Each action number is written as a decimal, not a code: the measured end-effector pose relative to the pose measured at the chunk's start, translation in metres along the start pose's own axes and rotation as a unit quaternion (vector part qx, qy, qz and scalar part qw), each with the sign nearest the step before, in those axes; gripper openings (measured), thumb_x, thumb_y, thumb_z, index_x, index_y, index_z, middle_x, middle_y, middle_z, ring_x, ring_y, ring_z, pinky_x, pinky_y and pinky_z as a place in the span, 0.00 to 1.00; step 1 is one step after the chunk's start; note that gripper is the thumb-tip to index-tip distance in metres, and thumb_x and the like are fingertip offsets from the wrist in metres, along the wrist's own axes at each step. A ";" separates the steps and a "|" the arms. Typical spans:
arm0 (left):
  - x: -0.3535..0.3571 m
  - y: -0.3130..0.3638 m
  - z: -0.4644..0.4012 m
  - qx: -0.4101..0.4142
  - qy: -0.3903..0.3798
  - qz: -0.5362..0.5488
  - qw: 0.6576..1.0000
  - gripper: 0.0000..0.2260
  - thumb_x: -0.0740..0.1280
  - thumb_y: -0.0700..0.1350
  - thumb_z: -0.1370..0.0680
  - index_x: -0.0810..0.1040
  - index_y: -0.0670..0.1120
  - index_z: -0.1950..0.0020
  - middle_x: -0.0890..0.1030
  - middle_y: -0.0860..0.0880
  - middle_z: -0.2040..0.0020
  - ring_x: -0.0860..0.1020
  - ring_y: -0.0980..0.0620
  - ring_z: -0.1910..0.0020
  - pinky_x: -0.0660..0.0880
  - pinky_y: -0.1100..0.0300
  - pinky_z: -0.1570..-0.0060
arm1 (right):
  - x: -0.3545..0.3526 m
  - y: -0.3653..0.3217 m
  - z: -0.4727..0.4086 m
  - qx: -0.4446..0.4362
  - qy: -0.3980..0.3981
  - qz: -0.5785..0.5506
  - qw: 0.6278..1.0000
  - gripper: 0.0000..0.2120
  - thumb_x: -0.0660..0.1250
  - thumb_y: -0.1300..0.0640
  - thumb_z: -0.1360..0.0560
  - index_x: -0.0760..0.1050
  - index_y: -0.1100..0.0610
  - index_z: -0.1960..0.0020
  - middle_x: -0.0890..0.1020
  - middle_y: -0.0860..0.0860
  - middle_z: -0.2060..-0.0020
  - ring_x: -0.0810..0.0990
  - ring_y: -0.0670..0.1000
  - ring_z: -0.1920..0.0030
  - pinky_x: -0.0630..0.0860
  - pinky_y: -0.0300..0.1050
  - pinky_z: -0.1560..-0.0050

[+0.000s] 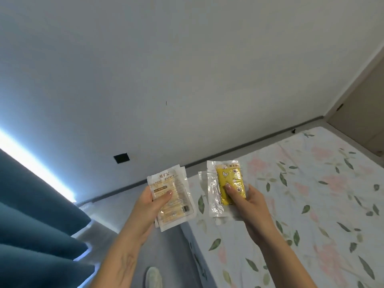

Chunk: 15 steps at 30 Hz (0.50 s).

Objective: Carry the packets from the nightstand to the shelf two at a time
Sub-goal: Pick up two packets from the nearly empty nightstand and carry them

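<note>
A: Left hand (148,206)?

B: Raised, gripping a white packet (173,196) printed "HAND WARMER", thumb pressed across its face. Edges of a second packet show behind it.

A: Right hand (247,201)?

B: Raised beside the left, apart from it, holding a clear packet with a yellow patterned pouch (227,187) inside, thumb on the yellow part. Another clear edge shows behind.

A: Surroundings?

B: A bed with a floral sheet (311,194) lies to the right, below the right hand. A blue curtain (35,215) hangs at left, bright light along its edge. A white wall (166,69) carries a dark socket plate (121,157). A shoe (153,276) shows on the grey floor
</note>
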<state>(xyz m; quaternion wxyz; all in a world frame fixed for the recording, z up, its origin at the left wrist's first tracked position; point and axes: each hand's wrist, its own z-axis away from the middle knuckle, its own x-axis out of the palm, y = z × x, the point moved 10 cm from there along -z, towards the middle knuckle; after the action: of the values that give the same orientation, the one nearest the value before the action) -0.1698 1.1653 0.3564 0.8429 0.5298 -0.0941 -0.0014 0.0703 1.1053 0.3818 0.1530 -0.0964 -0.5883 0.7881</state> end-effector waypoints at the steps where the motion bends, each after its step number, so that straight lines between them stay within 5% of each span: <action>1: -0.008 0.006 -0.014 0.001 0.006 0.003 1.000 0.10 0.68 0.37 0.24 0.78 0.45 0.44 0.85 0.46 0.50 0.84 0.47 0.51 0.79 0.55 0.55 | 0.012 -0.003 -0.016 0.000 -0.006 0.006 1.000 0.07 0.68 0.55 0.24 0.80 0.58 0.52 0.86 0.54 0.60 0.84 0.52 0.61 0.79 0.45 0.63; 9: -0.081 0.072 -0.168 0.009 0.003 0.005 1.000 0.12 0.67 0.36 0.23 0.77 0.44 0.40 0.85 0.44 0.48 0.83 0.44 0.49 0.79 0.48 0.50 | 0.111 -0.021 -0.159 -0.002 0.008 -0.003 1.000 0.08 0.69 0.55 0.25 0.81 0.58 0.50 0.87 0.53 0.59 0.85 0.51 0.61 0.78 0.40 0.66; 15: -0.099 0.153 -0.288 0.008 -0.060 -0.026 0.998 0.11 0.67 0.35 0.23 0.77 0.45 0.42 0.84 0.44 0.47 0.83 0.44 0.49 0.80 0.48 0.51 | 0.163 -0.051 -0.245 -0.002 0.107 -0.037 0.994 0.09 0.69 0.54 0.25 0.81 0.58 0.49 0.87 0.53 0.58 0.86 0.52 0.60 0.81 0.45 0.63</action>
<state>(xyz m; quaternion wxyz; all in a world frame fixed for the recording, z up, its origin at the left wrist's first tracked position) -0.2361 1.4997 0.3564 0.8311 0.5379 -0.1308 -0.0540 0.0058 1.3959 0.3642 0.2442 -0.1588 -0.5731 0.7660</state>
